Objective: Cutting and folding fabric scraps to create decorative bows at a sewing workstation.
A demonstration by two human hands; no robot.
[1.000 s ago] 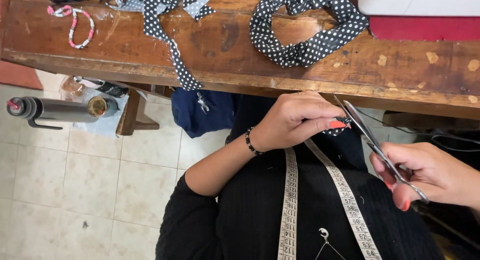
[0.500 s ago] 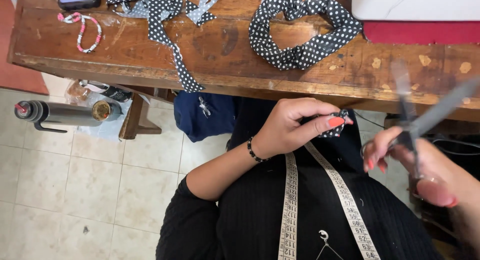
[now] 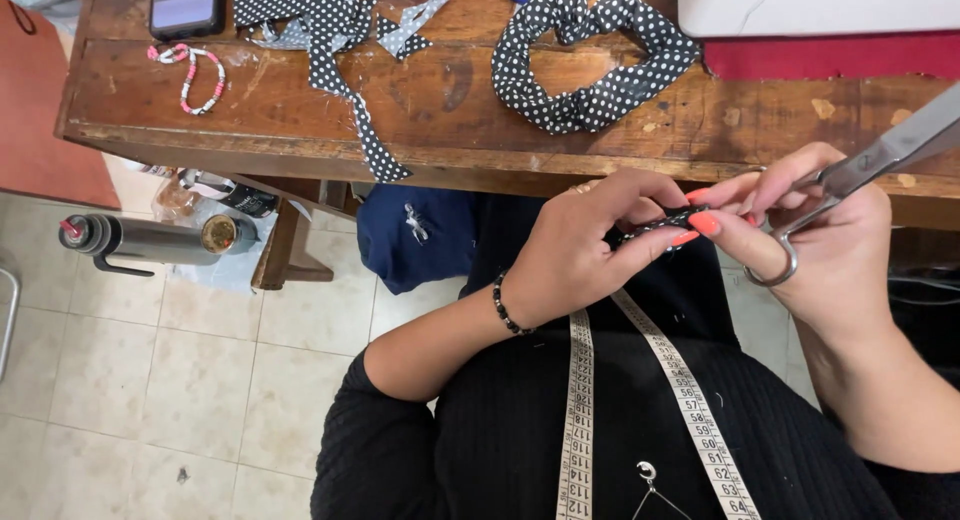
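My left hand (image 3: pixel 585 245) pinches a small piece of black fabric with white dots (image 3: pixel 662 221) in front of my chest. My right hand (image 3: pixel 815 230) meets it there, its fingertips touching the same piece. Metal scissors (image 3: pixel 862 170) hang from that hand's fingers, blades pointing up and to the right. A tape measure (image 3: pixel 690 410) hangs around my neck over a black top.
The wooden table (image 3: pixel 300 120) carries a dotted fabric ring (image 3: pixel 590 65), dotted strips and scraps (image 3: pixel 330 40), a phone (image 3: pixel 187 5), a bead bracelet (image 3: pixel 195 75), a red cloth (image 3: pixel 830 55) and a white machine base (image 3: pixel 820 5). On the tiled floor lies a dark bottle (image 3: pixel 150 240).
My right hand has come in from the lower right with the scissors and now touches the fabric piece held by my left hand. The scissors' blades have swung upward.
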